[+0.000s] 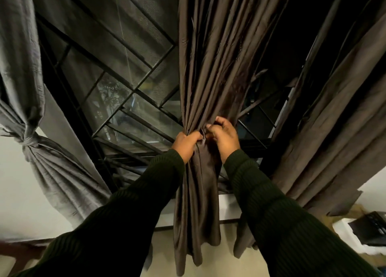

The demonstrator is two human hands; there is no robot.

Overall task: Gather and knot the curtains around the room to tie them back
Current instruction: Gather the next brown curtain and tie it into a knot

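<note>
Both the left hand (186,143) and right hand (223,137) clench the brown curtain (211,72) bunched at the window's middle, a grip best kept tight while looping the loose tail into a knot.

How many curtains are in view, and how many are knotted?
3: a grey curtain at left, knotted; a brown curtain gripped centre, unknotted; another hanging curtain right. Others may be off-frame.

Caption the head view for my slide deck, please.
Both hands gather the brown curtain; grey curtain already knotted.
</note>
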